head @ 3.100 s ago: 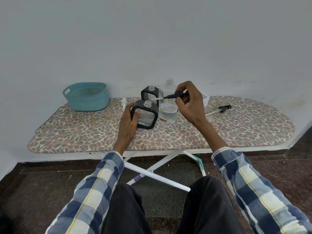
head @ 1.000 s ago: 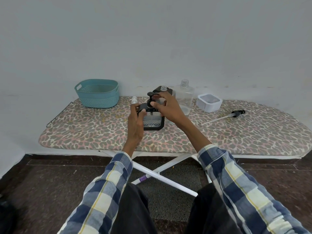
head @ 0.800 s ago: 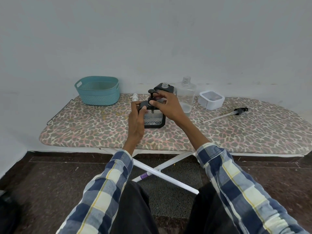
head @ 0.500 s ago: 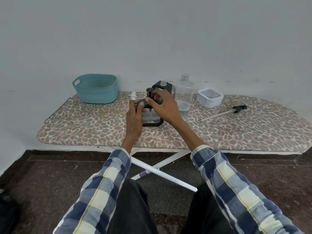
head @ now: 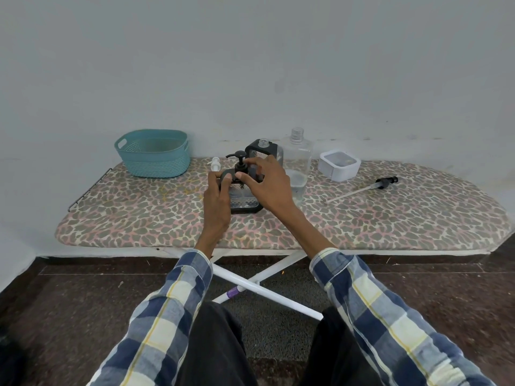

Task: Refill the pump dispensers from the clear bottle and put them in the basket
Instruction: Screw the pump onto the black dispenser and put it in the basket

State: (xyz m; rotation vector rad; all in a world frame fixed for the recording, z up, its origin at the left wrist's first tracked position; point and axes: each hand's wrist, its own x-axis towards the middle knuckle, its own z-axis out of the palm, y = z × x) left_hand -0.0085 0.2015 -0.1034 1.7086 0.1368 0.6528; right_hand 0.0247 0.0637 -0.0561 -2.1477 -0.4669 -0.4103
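Head view: near pump dispenser (head: pixel 245 200) stands upright on the ironing board (head: pixel 390 218), mid-board, just in front of the second dispenser (head: pixel 263 151). Its black frame is gripped at the left top corner by the left hand (head: pixel 217 201), thumb on the front face, presumably to stop the body turning. The black pump head (head: pixel 239 162) sits in the neck, spout pointing left; its collar is pinched by the fingers (head: pixel 252 162) of the right hand (head: pixel 269 185), curled round it. Judged: the pump is being screwed down, so this dispenser's refill looks done.

Second dispenser is behind, neck open, no pump fitted. Its likely pump (head: pixel 367 188) lies loose on the board well to the right, dip tube flat on the cover. Clear bottle (head: pixel 296 168) stands uncapped just right of the hands, a little liquid left at the bottom; kept close for the next pour, probably. Small white cap (head: pixel 215 164) stands just left of the near dispenser. White lidded container (head: pixel 338 165) sits right of the bottle.

Teal basket (head: pixel 153 154) is at the board's left rear, well apart from the hands, nothing visible inside. Neither dispenser is in it yet.

Risk, as a judgement: padded cover is soft, so an upright open bottle could tip if knocked.
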